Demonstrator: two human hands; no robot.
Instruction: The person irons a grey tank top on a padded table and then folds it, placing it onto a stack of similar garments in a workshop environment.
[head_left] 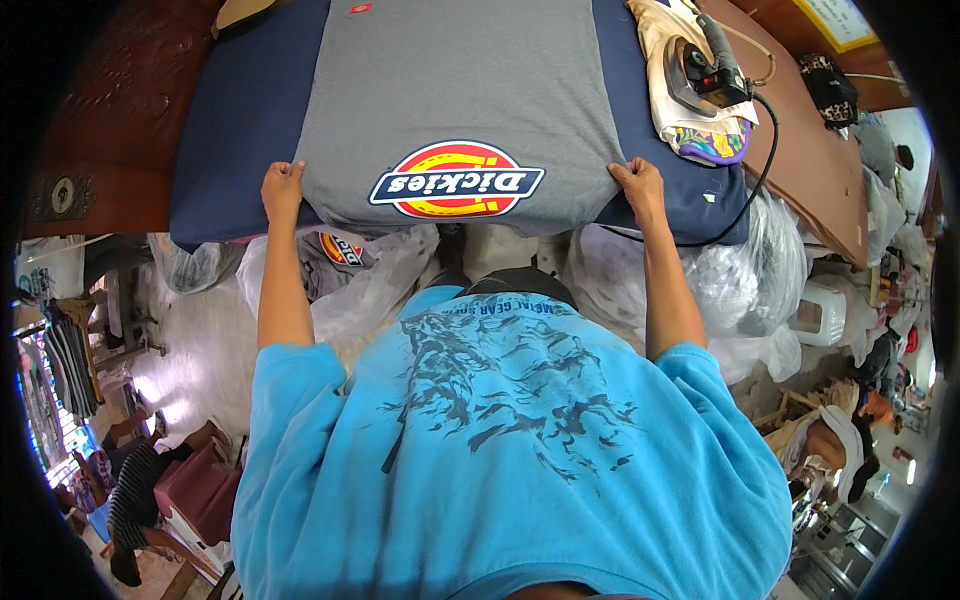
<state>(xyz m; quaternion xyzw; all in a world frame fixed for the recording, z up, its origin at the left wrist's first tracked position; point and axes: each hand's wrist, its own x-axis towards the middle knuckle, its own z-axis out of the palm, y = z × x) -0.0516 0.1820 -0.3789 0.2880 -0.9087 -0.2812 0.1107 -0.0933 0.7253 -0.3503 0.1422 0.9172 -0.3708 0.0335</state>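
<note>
A grey T-shirt (458, 85) lies spread flat over a navy padded ironing table (240, 110), its near edge hanging over the front. It bears an oval print (455, 204) in red, yellow, white and dark blue, seen upside down. My left hand (283, 190) pinches the shirt's left side near that edge, fingers closed on the cloth. Opposite it, my right hand (640, 188) grips the right side between thumb and fingers. The cloth stretches between both hands. To the right of the shirt, a steam iron (704, 78) rests on folded pale cloth (655, 40).
A black hose (768, 165) runs from the iron down along the table's right end. Clear plastic bags (740, 265) crowd below the front edge, one holding another grey printed garment (340, 252). A brown board (800, 130) stands at right. Another person (140, 490) is at lower left.
</note>
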